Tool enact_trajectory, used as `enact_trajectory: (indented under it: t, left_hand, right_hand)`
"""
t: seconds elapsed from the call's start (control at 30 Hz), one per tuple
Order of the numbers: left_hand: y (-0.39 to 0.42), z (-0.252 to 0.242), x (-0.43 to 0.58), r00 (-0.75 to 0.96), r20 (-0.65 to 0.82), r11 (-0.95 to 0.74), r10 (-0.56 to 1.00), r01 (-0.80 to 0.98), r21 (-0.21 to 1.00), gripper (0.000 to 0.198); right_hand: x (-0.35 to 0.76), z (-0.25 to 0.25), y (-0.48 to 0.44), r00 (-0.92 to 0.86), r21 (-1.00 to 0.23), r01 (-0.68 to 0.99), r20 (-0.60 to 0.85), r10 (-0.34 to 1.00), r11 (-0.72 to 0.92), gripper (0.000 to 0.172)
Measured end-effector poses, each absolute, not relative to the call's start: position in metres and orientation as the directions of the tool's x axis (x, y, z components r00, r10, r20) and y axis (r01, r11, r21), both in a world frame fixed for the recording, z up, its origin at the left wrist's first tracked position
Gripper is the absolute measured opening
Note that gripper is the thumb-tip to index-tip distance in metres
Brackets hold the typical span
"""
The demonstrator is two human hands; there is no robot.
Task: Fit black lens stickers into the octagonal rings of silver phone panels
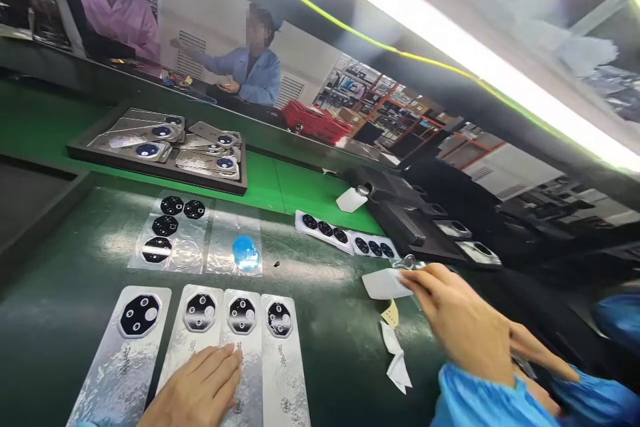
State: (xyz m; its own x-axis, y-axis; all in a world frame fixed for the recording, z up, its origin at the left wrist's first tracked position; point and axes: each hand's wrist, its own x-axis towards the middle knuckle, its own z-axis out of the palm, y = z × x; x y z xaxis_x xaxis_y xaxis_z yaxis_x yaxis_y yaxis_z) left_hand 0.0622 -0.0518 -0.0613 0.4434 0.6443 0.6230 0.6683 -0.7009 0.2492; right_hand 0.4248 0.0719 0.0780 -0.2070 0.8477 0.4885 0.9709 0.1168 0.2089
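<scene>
My left hand (197, 387) lies flat, fingers stretched out, across two silver phone back covers (243, 347) in a close row. Each cover has a black octagonal camera plate at its top. Another silver back cover (113, 373) lies apart on the left. To the right, my right hand (455, 313) reaches forward with its fingers closed at the edge of a white bottle (383, 283) with a round metallic top. The fingertips are slightly blurred. Just below lie a yellow pad (390, 313) and a crumpled white wipe (397, 360).
Black camera plates sit on a clear sheet (193, 247); blue film discs (246, 253) lie beside it. Strips of black discs (325, 230) lie farther back. A tray (240, 183) holds more covers. Another white bottle (351, 200) stands behind. A co-worker's arm (543, 353) extends at right.
</scene>
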Motion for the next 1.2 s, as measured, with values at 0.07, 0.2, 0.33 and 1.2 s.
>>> enact_trajectory:
  t: [0.07,0.2,0.33,1.2]
  left_hand:
    - [-0.052,-0.061,0.065,0.445,0.622,-0.701,0.644,0.668,0.249,0.031]
    - [-0.050,-0.055,0.064,0.461,0.601,-0.704,0.653,0.663,0.255,0.030]
    - [-0.050,-0.051,0.064,0.457,0.593,-0.699,0.663,0.661,0.272,0.030]
    - [-0.052,-0.049,0.064,0.494,0.518,-0.691,0.699,0.651,0.312,0.029]
  right_hand:
    - [0.372,0.065,0.048,-0.348,0.002,0.919,0.473,0.810,0.394,0.028]
    - [0.276,0.026,0.008,-0.486,-0.199,0.758,0.463,0.741,0.621,0.024]
    - [0.244,0.000,-0.003,-0.499,-0.167,0.775,0.431,0.752,0.609,0.024]
    - [0.244,-0.013,-0.006,-0.557,-0.023,0.777,0.441,0.704,0.629,0.032]
